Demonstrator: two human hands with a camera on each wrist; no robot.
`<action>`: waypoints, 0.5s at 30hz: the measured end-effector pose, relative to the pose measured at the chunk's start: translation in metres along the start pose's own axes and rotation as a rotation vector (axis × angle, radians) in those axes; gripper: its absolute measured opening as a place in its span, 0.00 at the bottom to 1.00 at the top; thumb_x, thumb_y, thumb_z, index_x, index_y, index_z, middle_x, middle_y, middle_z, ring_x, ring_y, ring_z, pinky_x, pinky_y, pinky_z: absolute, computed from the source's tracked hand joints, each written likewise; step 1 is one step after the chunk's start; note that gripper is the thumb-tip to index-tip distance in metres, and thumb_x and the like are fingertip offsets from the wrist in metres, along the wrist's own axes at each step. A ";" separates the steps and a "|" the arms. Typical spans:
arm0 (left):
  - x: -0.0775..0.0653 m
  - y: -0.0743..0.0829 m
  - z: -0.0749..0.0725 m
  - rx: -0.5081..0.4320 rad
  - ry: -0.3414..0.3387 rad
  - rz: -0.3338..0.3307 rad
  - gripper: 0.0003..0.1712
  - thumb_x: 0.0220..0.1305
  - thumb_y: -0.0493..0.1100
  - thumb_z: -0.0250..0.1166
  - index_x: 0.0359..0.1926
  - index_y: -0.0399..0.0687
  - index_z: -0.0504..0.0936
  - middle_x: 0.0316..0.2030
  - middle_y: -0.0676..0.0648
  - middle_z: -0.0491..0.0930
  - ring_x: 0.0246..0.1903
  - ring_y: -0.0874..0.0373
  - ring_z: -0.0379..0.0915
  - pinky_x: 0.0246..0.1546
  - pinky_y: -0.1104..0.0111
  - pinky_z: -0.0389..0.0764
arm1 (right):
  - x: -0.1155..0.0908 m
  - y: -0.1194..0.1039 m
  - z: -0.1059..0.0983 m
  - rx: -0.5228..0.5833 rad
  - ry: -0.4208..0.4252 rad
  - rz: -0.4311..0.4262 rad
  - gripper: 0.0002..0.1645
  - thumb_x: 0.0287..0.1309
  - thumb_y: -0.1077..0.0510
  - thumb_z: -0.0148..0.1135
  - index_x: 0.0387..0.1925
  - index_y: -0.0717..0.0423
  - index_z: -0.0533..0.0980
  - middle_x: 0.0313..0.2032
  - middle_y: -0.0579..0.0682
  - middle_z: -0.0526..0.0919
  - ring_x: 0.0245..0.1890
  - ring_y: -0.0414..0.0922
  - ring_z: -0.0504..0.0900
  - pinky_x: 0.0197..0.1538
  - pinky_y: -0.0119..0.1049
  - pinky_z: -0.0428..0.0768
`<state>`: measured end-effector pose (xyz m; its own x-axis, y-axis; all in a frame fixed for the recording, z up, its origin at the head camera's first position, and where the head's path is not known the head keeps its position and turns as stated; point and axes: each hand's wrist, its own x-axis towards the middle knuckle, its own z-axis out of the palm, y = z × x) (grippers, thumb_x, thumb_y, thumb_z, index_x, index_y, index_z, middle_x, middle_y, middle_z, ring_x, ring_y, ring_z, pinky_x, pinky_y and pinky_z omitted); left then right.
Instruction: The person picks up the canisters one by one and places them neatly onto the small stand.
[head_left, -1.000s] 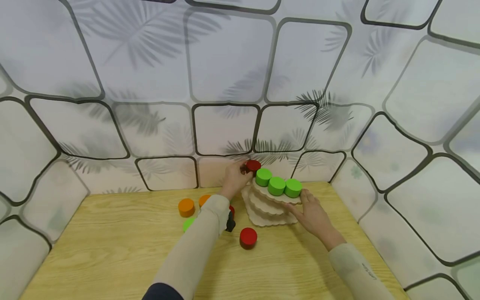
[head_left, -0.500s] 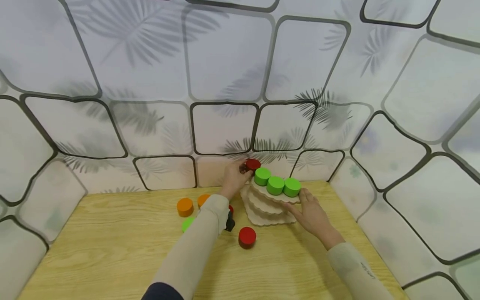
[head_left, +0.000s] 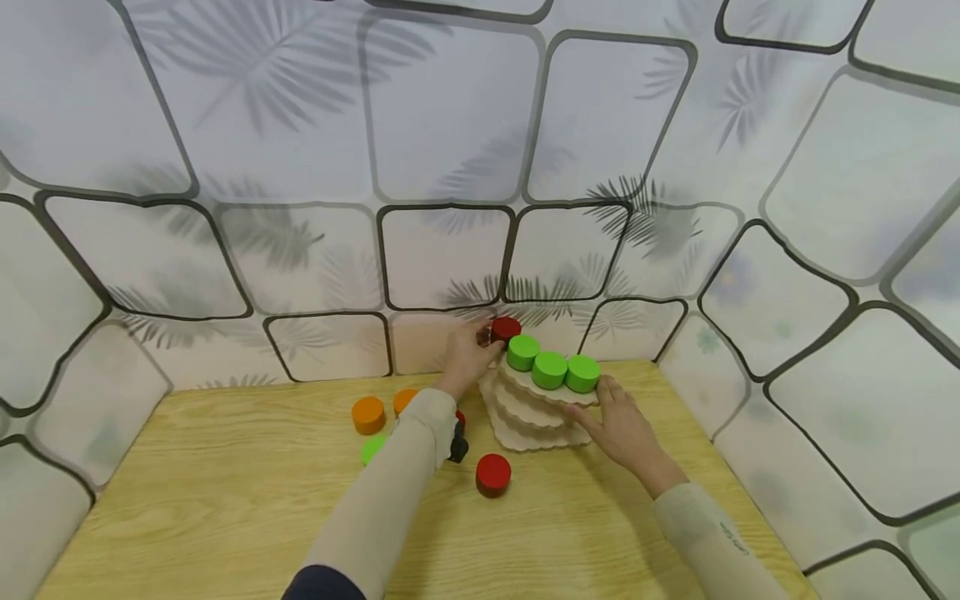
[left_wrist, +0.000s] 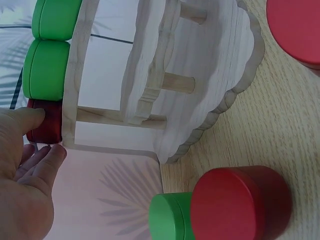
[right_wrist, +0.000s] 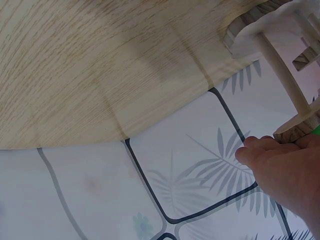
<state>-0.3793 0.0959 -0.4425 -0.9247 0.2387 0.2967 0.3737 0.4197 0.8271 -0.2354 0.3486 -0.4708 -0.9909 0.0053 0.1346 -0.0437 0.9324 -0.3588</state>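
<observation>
My left hand (head_left: 470,358) pinches a dark red round block (head_left: 506,331) at the left end of the top tier of a wooden three-tiered stand (head_left: 525,417). In the left wrist view, the thumb lies on this red block (left_wrist: 46,121) and the fingertips reach the tier's edge. Beside it on that tier stand three green round blocks (head_left: 550,371) in a bent row. My right hand (head_left: 630,429) holds the right end of the top tier, thumb along the front and fingers at the side. Close up, the right fingers (right_wrist: 260,145) meet the scalloped wooden edge (right_wrist: 295,131).
Orange round blocks (head_left: 368,415) and a green one (head_left: 372,450) lie on the wooden table (head_left: 187,500), left of my left forearm. A red round block (head_left: 492,475) stands in front of the stand. Another red one (left_wrist: 240,205) is partly behind the left wrist. Patterned walls (head_left: 450,258) enclose the table.
The whole head view has drifted slightly. Both hands keep their places, the left at the red block and the right at the stand's top tier.
</observation>
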 end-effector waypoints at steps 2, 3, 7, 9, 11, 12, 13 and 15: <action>-0.002 -0.001 -0.003 -0.010 0.002 -0.007 0.28 0.70 0.37 0.70 0.68 0.32 0.78 0.54 0.31 0.85 0.54 0.41 0.84 0.55 0.55 0.86 | 0.000 0.000 0.000 0.003 -0.002 0.003 0.59 0.77 0.30 0.50 0.79 0.76 0.49 0.78 0.77 0.52 0.74 0.80 0.56 0.74 0.71 0.63; -0.003 -0.001 -0.005 -0.025 0.003 -0.006 0.28 0.70 0.36 0.70 0.68 0.32 0.78 0.54 0.31 0.85 0.55 0.40 0.84 0.56 0.55 0.86 | 0.001 -0.001 0.001 0.004 -0.003 0.004 0.59 0.76 0.29 0.49 0.79 0.76 0.49 0.78 0.77 0.52 0.74 0.81 0.56 0.74 0.72 0.63; -0.011 -0.006 -0.014 -0.072 0.036 0.011 0.26 0.69 0.36 0.70 0.66 0.32 0.80 0.55 0.31 0.85 0.55 0.40 0.84 0.58 0.53 0.86 | 0.001 -0.001 0.000 0.011 -0.008 0.008 0.60 0.76 0.29 0.49 0.79 0.76 0.48 0.78 0.77 0.52 0.75 0.81 0.55 0.74 0.72 0.62; -0.015 -0.007 -0.019 -0.101 0.049 0.011 0.24 0.69 0.36 0.71 0.64 0.33 0.81 0.54 0.32 0.85 0.55 0.40 0.83 0.58 0.53 0.85 | 0.000 -0.001 0.000 0.013 -0.005 0.004 0.59 0.76 0.29 0.49 0.79 0.76 0.49 0.78 0.77 0.52 0.74 0.81 0.55 0.74 0.72 0.62; -0.021 -0.007 -0.024 -0.119 0.054 0.006 0.23 0.69 0.37 0.71 0.62 0.33 0.82 0.54 0.34 0.86 0.55 0.41 0.84 0.58 0.54 0.85 | 0.000 -0.001 0.000 0.011 -0.005 0.000 0.59 0.76 0.29 0.49 0.79 0.76 0.49 0.78 0.77 0.52 0.75 0.80 0.55 0.74 0.72 0.62; -0.025 -0.006 -0.026 -0.132 0.051 0.001 0.22 0.69 0.37 0.71 0.61 0.33 0.83 0.53 0.34 0.86 0.54 0.41 0.84 0.58 0.54 0.85 | 0.000 -0.001 0.000 0.009 -0.005 -0.001 0.59 0.76 0.29 0.49 0.79 0.76 0.49 0.78 0.77 0.52 0.75 0.80 0.55 0.74 0.72 0.61; -0.028 -0.005 -0.028 -0.143 0.044 -0.004 0.22 0.69 0.37 0.71 0.61 0.33 0.83 0.53 0.34 0.86 0.54 0.42 0.83 0.58 0.54 0.85 | 0.000 -0.001 0.000 0.004 -0.006 -0.001 0.59 0.76 0.29 0.48 0.79 0.76 0.49 0.78 0.77 0.52 0.75 0.80 0.55 0.75 0.71 0.61; -0.036 -0.003 -0.031 -0.156 0.027 -0.001 0.22 0.69 0.38 0.70 0.60 0.32 0.83 0.52 0.34 0.86 0.54 0.42 0.84 0.58 0.54 0.86 | 0.000 0.000 0.000 0.001 -0.008 0.002 0.60 0.76 0.28 0.48 0.79 0.76 0.49 0.78 0.77 0.52 0.75 0.80 0.55 0.75 0.71 0.61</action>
<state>-0.3492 0.0586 -0.4404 -0.9273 0.2142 0.3069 0.3591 0.2779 0.8910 -0.2357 0.3485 -0.4708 -0.9920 0.0038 0.1262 -0.0423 0.9318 -0.3604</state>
